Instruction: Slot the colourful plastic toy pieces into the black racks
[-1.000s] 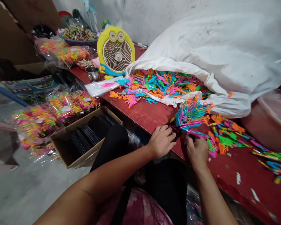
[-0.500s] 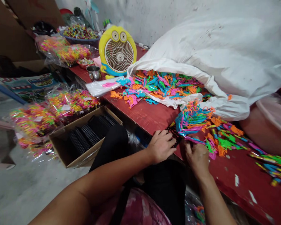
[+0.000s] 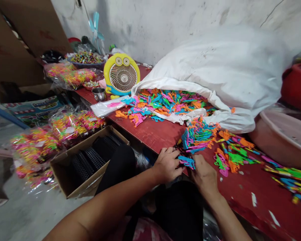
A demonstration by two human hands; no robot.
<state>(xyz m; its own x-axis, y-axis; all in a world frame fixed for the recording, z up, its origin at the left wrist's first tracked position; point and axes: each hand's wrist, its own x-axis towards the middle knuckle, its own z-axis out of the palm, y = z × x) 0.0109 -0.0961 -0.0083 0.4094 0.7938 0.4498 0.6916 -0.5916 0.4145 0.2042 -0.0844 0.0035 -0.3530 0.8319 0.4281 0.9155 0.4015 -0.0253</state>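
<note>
My left hand (image 3: 167, 165) lies with curled fingers over the edge of a dark rack (image 3: 180, 144), mostly hidden beneath it, at the table's front edge. My right hand (image 3: 203, 174) is closed, its fingertips at a small cluster of blue and pink plastic pieces (image 3: 187, 162) between both hands. Just behind, a dense bunch of plastic pieces (image 3: 199, 134) in blue, pink, green and orange stands in rows. Loose pieces (image 3: 228, 155) lie to the right of my right hand. What sits inside its fingers is partly hidden.
A white sack (image 3: 205, 63) spills colourful pieces onto the red table (image 3: 150, 134). A yellow fan (image 3: 122, 74) stands behind. At left are a cardboard box (image 3: 77, 190) of black racks and filled plastic bags (image 3: 35, 144). A pink basin (image 3: 281, 140) is at right, near striped sticks (image 3: 291, 182).
Blue and pink pieces now show between my hands, where none stood before. My right hand has turned slightly inward toward my left. The view has tilted up a little.
</note>
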